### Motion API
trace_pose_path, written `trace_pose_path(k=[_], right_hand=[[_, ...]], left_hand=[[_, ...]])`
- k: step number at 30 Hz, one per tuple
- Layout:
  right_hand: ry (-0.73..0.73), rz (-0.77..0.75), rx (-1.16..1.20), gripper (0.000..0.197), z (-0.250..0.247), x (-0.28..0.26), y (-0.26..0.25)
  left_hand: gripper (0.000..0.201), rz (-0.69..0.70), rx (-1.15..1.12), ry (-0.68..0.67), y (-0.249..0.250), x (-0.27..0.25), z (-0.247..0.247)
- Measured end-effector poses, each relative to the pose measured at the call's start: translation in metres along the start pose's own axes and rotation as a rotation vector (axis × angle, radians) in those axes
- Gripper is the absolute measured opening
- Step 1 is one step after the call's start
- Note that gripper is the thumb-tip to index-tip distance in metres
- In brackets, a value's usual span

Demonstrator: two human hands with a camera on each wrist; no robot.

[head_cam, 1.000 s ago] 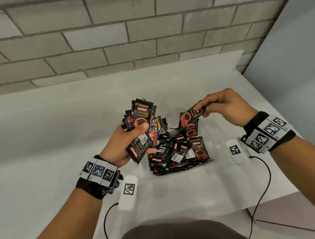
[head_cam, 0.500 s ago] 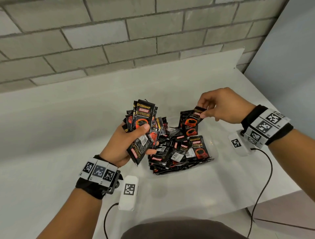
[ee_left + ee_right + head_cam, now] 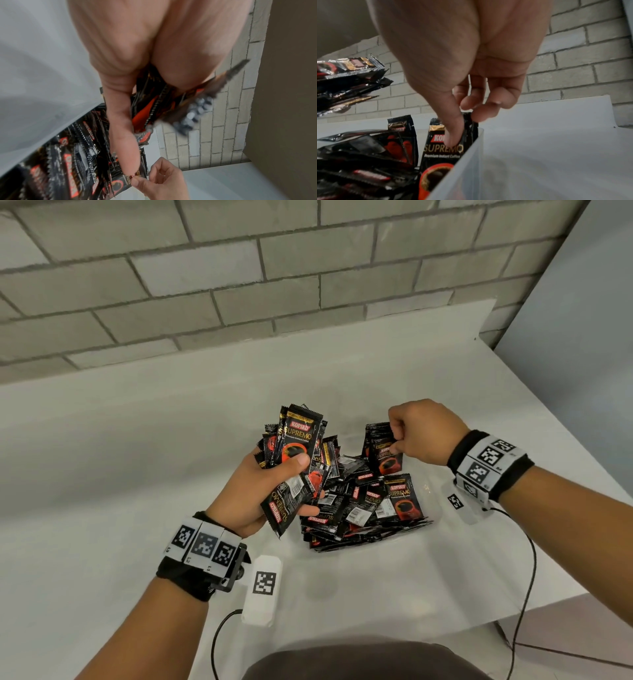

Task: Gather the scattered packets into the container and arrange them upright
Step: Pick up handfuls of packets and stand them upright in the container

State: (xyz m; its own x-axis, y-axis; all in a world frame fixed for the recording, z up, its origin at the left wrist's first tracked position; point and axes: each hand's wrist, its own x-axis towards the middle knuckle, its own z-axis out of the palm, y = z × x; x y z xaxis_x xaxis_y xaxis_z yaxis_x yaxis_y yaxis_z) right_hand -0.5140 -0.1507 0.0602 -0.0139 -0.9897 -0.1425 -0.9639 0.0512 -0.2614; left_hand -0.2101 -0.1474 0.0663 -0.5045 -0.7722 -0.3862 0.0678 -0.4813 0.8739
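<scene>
Black Kopiko Supremo packets (image 3: 359, 508) lie heaped in a clear plastic container (image 3: 426, 522) on the white table. My left hand (image 3: 305, 484) grips a fanned bundle of packets (image 3: 298, 440) above the container's left side; the same bundle (image 3: 154, 108) shows blurred in the left wrist view. My right hand (image 3: 395, 440) pinches the top of one packet (image 3: 385, 455) that stands upright at the container's far right corner. In the right wrist view its thumb and fingers (image 3: 465, 125) hold that packet (image 3: 441, 150) against the clear wall (image 3: 471, 155), with another upright packet (image 3: 402, 125) behind it.
A grey brick wall (image 3: 239, 285) runs along the back of the white table (image 3: 102, 457). The table's right edge (image 3: 565, 446) slants close to my right wrist. White tagged modules (image 3: 262, 590) with black cables (image 3: 527, 577) hang under both wrists.
My right hand has lowered its packet from a tilted hold in the air to upright in the container's far right corner. The left hand keeps its bundle almost still.
</scene>
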Motion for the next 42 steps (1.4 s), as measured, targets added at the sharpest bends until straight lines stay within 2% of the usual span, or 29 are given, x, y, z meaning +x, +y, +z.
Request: trace_pose_path(k=[3, 6, 9, 12, 14, 17, 21, 27, 29, 31, 33, 36, 42], right_hand=[[0.004, -0.01, -0.018, 0.035, -0.001, -0.002, 0.0], [0.041, -0.077, 0.044, 0.023, -0.015, -0.007, -0.008], [0.123, -0.199, 0.37, 0.015, -0.035, -0.019, -0.033], [0.082, -0.275, 0.574, 0.03, -0.046, -0.031, -0.063], [0.071, -0.272, 0.577, 0.033, -0.043, -0.032, -0.071], [0.081, -0.195, 0.613, 0.019, -0.036, -0.028, -0.066], [0.022, -0.161, 0.702, 0.01, -0.033, -0.03, -0.06], [0.017, -0.122, 0.82, 0.02, -0.04, -0.033, -0.042], [0.028, -0.099, 0.82, 0.024, -0.046, -0.034, -0.031], [0.039, -0.066, 0.772, 0.014, -0.053, -0.036, -0.018], [0.068, -0.032, 0.632, 0.006, -0.057, -0.036, -0.005], [0.066, 0.013, 0.49, 0.007, -0.052, -0.034, 0.01], [0.009, -0.094, 0.177, 0.01, -0.025, -0.026, 0.014]], left_hand=[[0.038, -0.003, 0.007, -0.003, 0.001, 0.0, 0.001], [0.038, -0.006, 0.018, -0.02, 0.003, 0.0, 0.004], [0.038, -0.03, 0.04, -0.086, 0.005, -0.001, 0.01], [0.037, -0.059, 0.062, -0.176, 0.006, -0.002, 0.019], [0.037, -0.072, 0.046, -0.215, 0.007, -0.003, 0.025], [0.037, -0.08, 0.029, -0.235, 0.005, -0.005, 0.028], [0.038, -0.086, 0.049, -0.228, 0.003, -0.006, 0.026], [0.039, -0.091, 0.03, -0.216, 0.003, -0.006, 0.019], [0.038, -0.078, 0.032, -0.194, 0.004, -0.006, 0.016], [0.037, -0.064, 0.034, -0.161, 0.005, -0.006, 0.013], [0.036, -0.057, 0.028, -0.128, 0.007, -0.006, 0.01], [0.036, -0.044, 0.022, -0.101, 0.008, -0.007, 0.005], [0.037, -0.031, 0.036, -0.077, 0.008, -0.007, 0.004]])
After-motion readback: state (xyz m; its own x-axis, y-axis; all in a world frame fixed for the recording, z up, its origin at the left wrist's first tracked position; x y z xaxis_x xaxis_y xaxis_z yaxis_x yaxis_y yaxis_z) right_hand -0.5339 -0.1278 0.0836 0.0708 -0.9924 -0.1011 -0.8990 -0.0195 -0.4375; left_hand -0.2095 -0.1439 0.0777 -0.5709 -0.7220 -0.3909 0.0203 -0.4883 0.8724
